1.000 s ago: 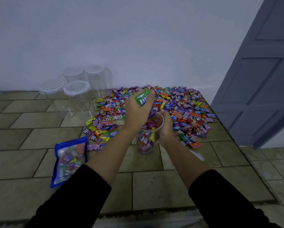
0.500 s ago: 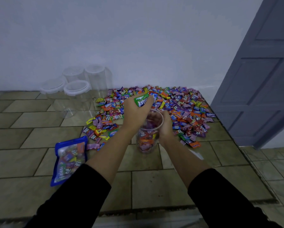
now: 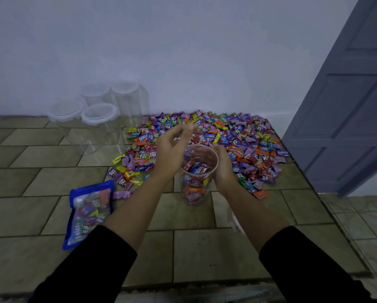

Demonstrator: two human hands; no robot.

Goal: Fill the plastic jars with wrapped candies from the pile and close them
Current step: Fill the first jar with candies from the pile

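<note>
My left sleeve (image 3: 89, 265): black, long, plain cloth, cuff ending partway along my forearm.
My right sleeve (image 3: 310, 265): the same plain black, cuff at a matching spot.
My left forearm (image 3: 139, 204): bare from cuff to wrist.
My right forearm (image 3: 248, 206): bare likewise.
My left hand (image 3: 172, 147): bare, fingertips blurred.
My right hand (image 3: 223, 167): bare.

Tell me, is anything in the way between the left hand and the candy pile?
No, nothing visible is in the way. The left hand hovers open right above the near edge of the candy pile, beside the jar that the right hand holds. The jar's mouth has no lid on it.
</note>
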